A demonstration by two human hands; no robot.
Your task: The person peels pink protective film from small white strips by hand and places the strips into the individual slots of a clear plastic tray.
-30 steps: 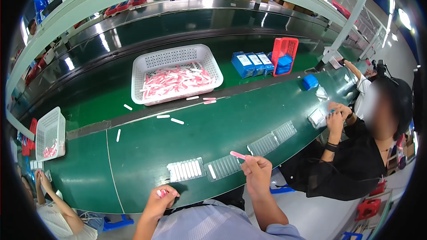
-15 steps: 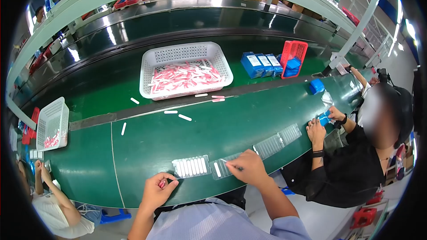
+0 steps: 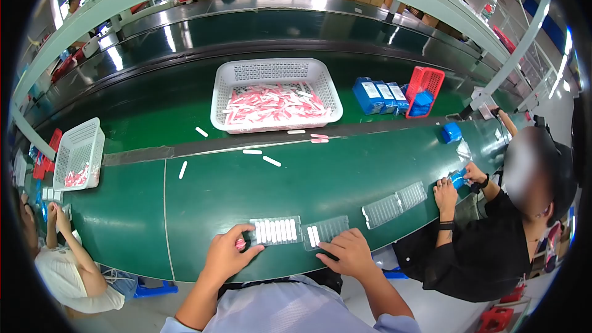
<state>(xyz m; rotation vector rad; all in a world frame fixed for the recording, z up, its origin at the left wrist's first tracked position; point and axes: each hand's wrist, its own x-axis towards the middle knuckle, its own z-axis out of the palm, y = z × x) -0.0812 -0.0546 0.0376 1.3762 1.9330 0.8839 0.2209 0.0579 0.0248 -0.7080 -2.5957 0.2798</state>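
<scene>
On the near part of the surface (image 3: 228, 194), a filled tray (image 3: 275, 230) is placed at left, a part-filled tray (image 3: 333, 227) just to its right, and two adjoining trays (image 3: 383, 211) farther right. Loose strips (image 3: 271, 161) are scattered farther back. Behind them, a large basket (image 3: 275, 70) of strips is set, with packets (image 3: 374, 97) and a smaller basket (image 3: 439, 80) to its right.

Right-hand fingers (image 3: 333, 248) touch a clear tray (image 3: 336, 227) (white sticks (image 3: 316, 235) lie inside).
</scene>
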